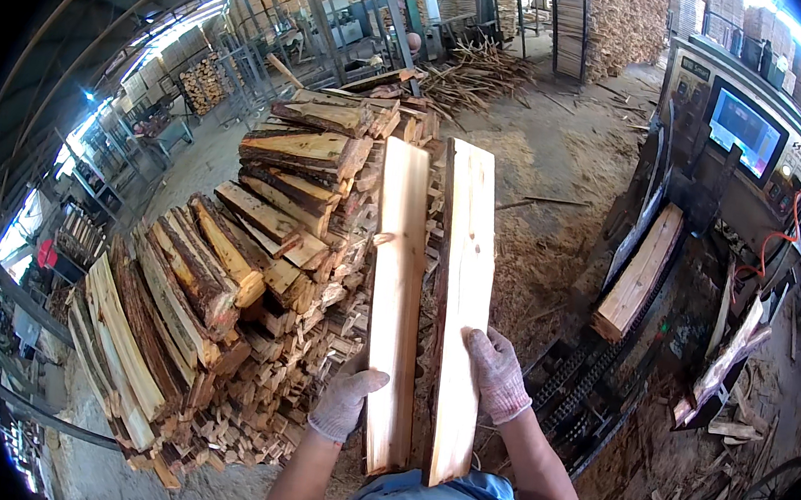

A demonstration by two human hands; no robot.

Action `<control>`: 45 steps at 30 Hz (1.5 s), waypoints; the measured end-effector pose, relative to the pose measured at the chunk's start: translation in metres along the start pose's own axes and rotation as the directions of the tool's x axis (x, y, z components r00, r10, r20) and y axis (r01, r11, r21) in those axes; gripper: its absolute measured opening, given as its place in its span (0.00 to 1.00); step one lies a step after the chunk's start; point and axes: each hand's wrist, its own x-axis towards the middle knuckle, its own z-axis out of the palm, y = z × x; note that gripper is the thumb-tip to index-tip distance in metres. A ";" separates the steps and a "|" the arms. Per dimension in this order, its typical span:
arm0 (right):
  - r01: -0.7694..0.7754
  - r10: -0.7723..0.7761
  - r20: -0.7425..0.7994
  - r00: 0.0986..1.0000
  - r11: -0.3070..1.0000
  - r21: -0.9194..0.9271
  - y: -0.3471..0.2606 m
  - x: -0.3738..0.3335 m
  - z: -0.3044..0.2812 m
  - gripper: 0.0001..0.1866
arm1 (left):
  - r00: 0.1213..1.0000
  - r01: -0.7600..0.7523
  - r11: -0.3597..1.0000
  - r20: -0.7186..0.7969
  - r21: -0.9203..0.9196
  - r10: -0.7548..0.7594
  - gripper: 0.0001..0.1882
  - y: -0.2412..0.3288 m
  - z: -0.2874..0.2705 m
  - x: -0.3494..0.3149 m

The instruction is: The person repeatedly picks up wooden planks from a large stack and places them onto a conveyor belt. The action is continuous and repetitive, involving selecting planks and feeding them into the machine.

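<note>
Two long pale boards stand side by side in front of my body, a narrow gap between them. My left hand (346, 399), in a whitish knit glove, is closed round the outer edge of the left board (398, 269), its thumb on the face. On the other side my gloved right hand (497, 375) grips the right board (468, 257) by its outer edge, thumb on the wood. Dark bark lines an edge of the right board. Fingers behind both boards are hidden. The lower ends come close to my blue shirt.
A large stack of bark-edged wood pieces (266, 226) rises on the left. To the right, a squared timber (640, 270) lies on a chain conveyor (566, 390) below a machine panel with a screen (745, 130). Scrap wood (472, 77) is heaped farther back; offcuts litter the right floor.
</note>
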 end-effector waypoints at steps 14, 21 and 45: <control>0.070 -0.061 0.105 0.993 0.994 -0.086 0.005 -0.013 0.025 0.35 | 0.989 -0.144 0.783 0.061 0.605 0.135 0.31 0.013 0.065 0.009; -0.012 -0.027 0.139 0.990 0.961 0.275 -0.008 -0.027 0.003 0.38 | 0.749 -0.561 0.337 0.289 0.756 0.596 0.32 0.004 0.078 0.024; 0.217 -0.438 -0.547 0.713 0.880 -0.422 -0.052 -0.067 -0.049 0.25 | 0.793 -0.596 0.423 0.584 0.682 0.176 0.46 -0.029 0.170 0.034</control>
